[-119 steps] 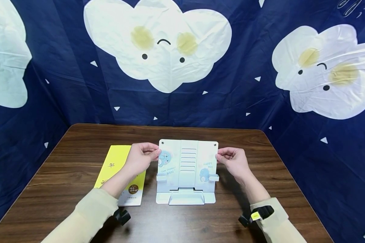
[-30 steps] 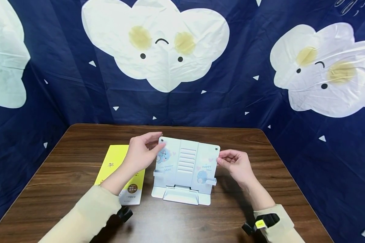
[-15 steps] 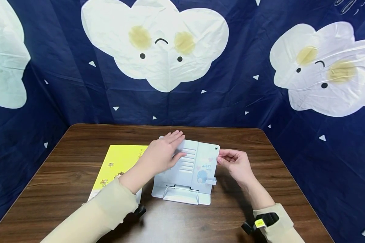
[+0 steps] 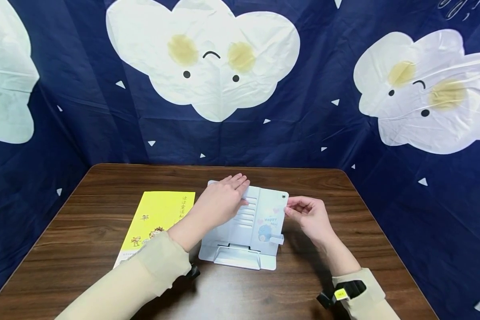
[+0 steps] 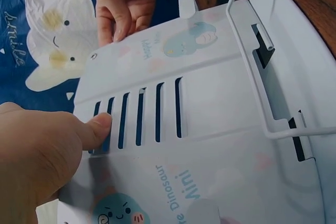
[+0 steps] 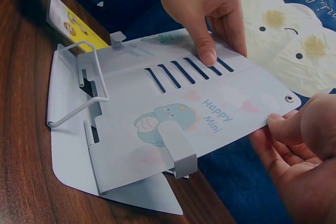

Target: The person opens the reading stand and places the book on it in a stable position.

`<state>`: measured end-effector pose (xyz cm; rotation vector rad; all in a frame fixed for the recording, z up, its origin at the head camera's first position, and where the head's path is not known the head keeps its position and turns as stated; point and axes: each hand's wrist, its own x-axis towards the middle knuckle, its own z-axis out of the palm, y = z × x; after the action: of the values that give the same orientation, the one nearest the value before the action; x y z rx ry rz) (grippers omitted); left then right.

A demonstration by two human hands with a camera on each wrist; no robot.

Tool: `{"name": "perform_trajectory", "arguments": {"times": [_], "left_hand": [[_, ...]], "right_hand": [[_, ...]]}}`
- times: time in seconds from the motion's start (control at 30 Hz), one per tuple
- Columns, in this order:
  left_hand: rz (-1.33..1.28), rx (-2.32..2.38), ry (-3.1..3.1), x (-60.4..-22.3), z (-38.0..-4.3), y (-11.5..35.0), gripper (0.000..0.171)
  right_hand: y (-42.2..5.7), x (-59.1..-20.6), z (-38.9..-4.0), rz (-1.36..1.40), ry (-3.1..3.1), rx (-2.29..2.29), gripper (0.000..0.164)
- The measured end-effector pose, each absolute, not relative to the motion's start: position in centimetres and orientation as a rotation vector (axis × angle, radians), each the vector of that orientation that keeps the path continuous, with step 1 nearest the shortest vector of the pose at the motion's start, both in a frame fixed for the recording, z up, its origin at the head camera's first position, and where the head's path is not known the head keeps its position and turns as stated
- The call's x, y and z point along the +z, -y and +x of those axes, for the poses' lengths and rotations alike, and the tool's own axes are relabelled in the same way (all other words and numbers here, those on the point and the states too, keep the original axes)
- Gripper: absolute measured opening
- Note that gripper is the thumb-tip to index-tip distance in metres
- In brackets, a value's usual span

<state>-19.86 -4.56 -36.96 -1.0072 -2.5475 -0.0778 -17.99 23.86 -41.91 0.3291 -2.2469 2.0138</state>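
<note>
A pale blue-white book stand with dinosaur prints stands tilted back on the table. Its front wire holder folds out over the base, and a small page clip sticks out at one side. My left hand reaches across the stand's left part and grips its top edge. In the left wrist view the thumb lies on the slotted middle panel; the fingers go behind the edge. My right hand pinches the right edge near the upper corner, thumb in front. The left hand hides the stand's upper left in the head view.
A yellow and white book lies to the left of the stand, partly under my left forearm. Brown wooden table around them. A dark blue cloth with cloud faces hangs behind and at both sides.
The stand has turned slightly since the oldest frame. My left hand has gone from its left edge rightward to the middle of the top. The right hand keeps its pinch.
</note>
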Motion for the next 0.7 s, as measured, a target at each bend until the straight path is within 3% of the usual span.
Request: {"name": "perform_trajectory", "arguments": {"times": [0.33,0.5,0.7], "left_hand": [[-1.077,-0.098,2.405,-37.7,-20.4,4.8,0.038],[-1.120,-0.139,2.326,-37.9,-20.7,5.1,0.037],[-1.163,-0.174,2.279,-38.0,-20.8,5.4,0.039]], "right_hand": [[-23.9,-42.5,-17.7,0.398,2.172,2.171,0.021],[-24.2,-42.7,-17.5,0.559,2.061,2.346,0.020],[-24.4,-42.9,-17.5,0.732,1.997,2.419,0.032]]}}
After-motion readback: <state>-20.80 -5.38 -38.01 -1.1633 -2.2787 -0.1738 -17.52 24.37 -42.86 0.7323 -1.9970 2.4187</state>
